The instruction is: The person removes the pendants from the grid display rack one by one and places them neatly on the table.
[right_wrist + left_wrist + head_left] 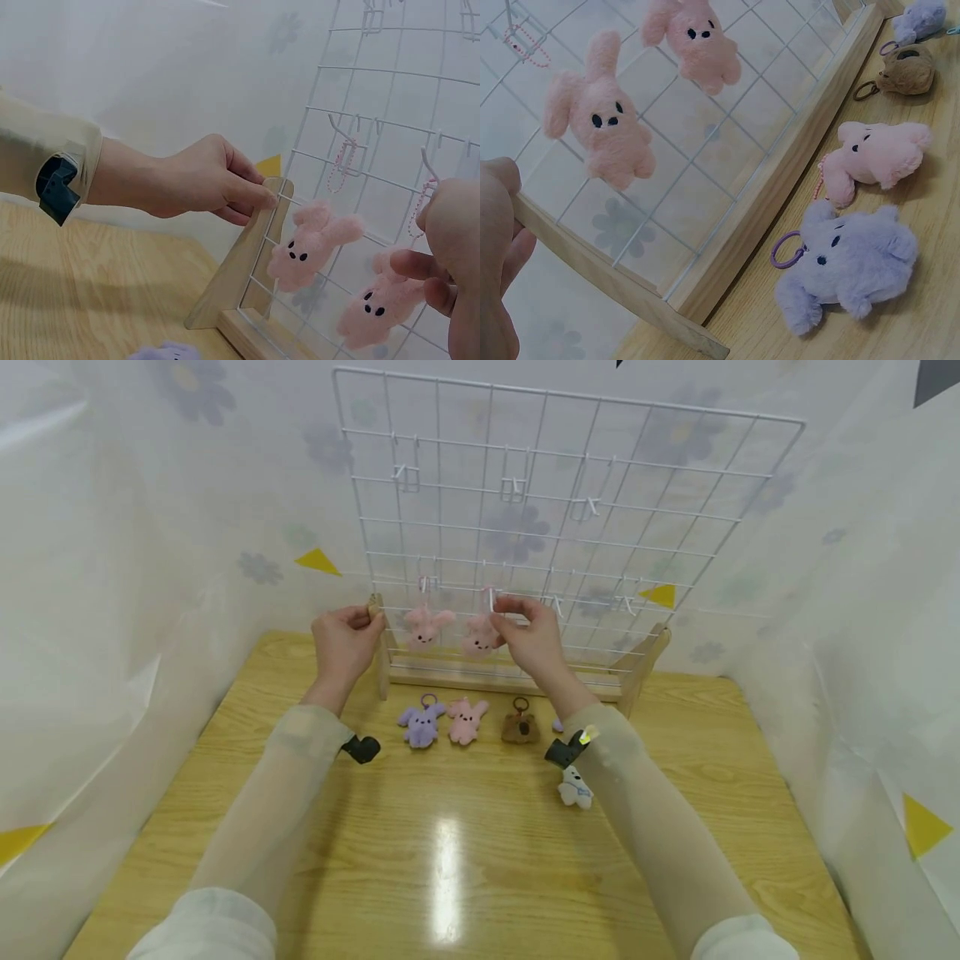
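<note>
My left hand (347, 643) pinches the top of the wooden side post (279, 187) of a stand that carries a white wire grid (517, 535). Two pink rabbit plush keychains hang by beaded chains from hooks on the grid's lower part. One rabbit (615, 112) hangs nearest the left hand. At the other rabbit (379, 307), my right hand (532, 639) has its curled fingers against the chain and the plush's edge, just below the hook (425, 161). The hand hides part of that chain and plush in the right wrist view.
On the wooden table (375, 860) before the stand lie a purple rabbit plush (422, 727), a pink one (466, 721), a brown plush (521, 727) and a white plush (575, 789). Another purple plush (920, 20) is partly hidden by the right arm in the head view. More hooks (513, 487) sit higher.
</note>
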`<move>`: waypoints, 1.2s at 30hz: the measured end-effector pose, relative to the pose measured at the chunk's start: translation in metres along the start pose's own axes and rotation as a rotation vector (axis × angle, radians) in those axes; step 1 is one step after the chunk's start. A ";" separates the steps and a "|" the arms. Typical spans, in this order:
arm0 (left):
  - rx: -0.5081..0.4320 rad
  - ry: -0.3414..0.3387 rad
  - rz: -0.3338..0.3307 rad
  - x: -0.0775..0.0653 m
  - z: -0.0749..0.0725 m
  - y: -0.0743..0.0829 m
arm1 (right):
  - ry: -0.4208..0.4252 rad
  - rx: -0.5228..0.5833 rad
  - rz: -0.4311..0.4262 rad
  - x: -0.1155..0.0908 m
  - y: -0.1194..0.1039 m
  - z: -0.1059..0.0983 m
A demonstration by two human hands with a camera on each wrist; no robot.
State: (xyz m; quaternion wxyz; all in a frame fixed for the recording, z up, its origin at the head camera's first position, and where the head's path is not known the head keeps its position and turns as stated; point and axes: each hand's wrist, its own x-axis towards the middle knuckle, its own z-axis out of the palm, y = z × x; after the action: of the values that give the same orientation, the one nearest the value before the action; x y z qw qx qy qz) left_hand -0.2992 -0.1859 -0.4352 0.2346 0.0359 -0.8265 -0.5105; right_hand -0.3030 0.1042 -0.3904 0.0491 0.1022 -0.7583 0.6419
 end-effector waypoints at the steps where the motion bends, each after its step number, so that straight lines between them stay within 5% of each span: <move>1: 0.002 0.001 0.000 0.000 0.000 0.000 | 0.006 0.005 0.005 0.001 0.000 0.001; 12: -0.008 -0.002 -0.002 0.000 0.001 -0.001 | 0.055 -0.056 -0.002 0.007 -0.004 0.008; 36: -0.009 0.008 0.003 -0.001 -0.001 0.004 | 0.084 0.024 -0.015 0.005 -0.017 0.006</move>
State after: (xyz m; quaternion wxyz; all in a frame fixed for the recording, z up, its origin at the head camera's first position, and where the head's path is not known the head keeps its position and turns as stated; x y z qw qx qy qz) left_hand -0.2972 -0.1843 -0.4322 0.2390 0.0356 -0.8234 -0.5135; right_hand -0.3038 0.0955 -0.3737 0.0845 0.0817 -0.7471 0.6542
